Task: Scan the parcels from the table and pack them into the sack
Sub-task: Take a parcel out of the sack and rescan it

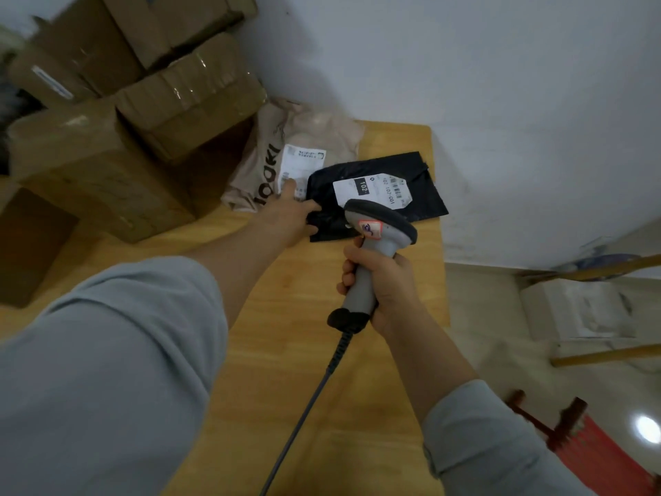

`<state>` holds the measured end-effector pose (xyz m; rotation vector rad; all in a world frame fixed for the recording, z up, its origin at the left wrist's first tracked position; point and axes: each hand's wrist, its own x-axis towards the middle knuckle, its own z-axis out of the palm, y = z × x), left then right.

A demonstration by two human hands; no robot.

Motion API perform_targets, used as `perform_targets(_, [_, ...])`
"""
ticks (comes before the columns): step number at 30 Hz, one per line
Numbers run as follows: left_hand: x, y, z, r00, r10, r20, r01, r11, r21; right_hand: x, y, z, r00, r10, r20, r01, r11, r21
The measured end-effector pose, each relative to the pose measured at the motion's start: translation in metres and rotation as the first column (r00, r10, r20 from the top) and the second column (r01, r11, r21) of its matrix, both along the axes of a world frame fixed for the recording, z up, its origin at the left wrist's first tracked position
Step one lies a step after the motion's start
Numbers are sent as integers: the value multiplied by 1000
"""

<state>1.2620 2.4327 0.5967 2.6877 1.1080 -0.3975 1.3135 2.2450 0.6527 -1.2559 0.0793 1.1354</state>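
Head view: the right hand is wrapped round the handle of the scanner, whose head hangs over the near edge of the black parcel. The left hand seems to pinch that parcel's edge, with one finger stretched ahead onto the beige parcel.

The scanner sits very close to the black parcel's label and partly hides it, so the read may well fail. The beige parcel's own label lies right under the left fingertips, so a stray aim could log the wrong parcel.

Beyond the right hand, the black parcel lies close to the edge of the table. A careless tug could send the slick bag off it. The cable trails back below the right wrist and could snag. The sack is not in view.
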Motion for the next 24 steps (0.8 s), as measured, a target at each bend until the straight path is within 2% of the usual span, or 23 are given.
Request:
perform_targets(9, [-124,-55,-5,998,22,-54,-24,999,-37,-40,-29,33,992,124,37,-122,991,-52])
perform_targets(15, [-229,-106,2,996,57,-70,-67,985,-160,-96,-66,38,957,288,-13,-286,944,-165])
perform_targets(22, [-329,-175,20,976,207,-75,-219,949,-228,-152,-114,26,970,234,-61,-242,947,-211])
perform_targets(24, [-338,-189,27,954,284,-98,-298,939,-170,-160,-124,25,976,210,-62,-218,951,-217])
